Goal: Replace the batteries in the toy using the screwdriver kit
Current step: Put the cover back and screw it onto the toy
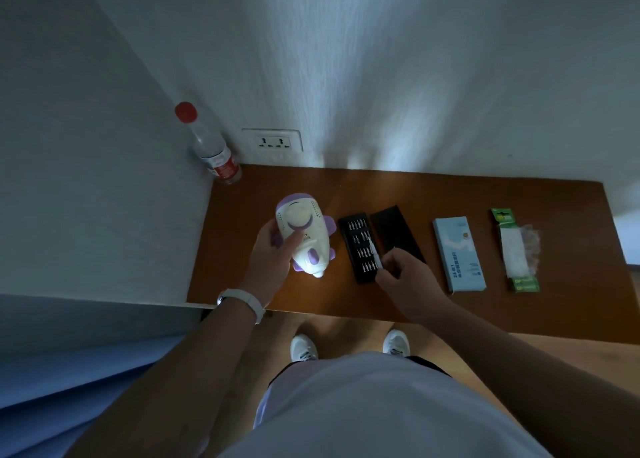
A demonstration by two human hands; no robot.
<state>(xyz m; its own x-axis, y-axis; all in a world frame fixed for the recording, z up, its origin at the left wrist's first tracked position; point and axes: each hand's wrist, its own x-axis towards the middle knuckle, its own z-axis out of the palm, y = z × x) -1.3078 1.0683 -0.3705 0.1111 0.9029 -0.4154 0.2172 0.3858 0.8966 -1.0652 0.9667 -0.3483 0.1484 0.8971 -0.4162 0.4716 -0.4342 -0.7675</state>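
Note:
A white and purple toy airplane (308, 235) is held above the brown table (450, 194), its underside turned up. My left hand (272, 256) grips it from the left, thumb lying on its belly. My right hand (401, 274) pinches a slim silver screwdriver (375, 253) over the open black bit tray (360, 246), tip pointing away from me. The tray's black lid (394, 230) lies beside it on the right. A green battery pack (516, 249) with torn clear plastic sits at the far right.
A light blue kit box (459, 253) lies between the lid and the battery pack. A clear bottle (211, 145) with a red cap stands in the back left corner by a wall socket (273, 140). My white shoes (304, 346) show below the table's front edge.

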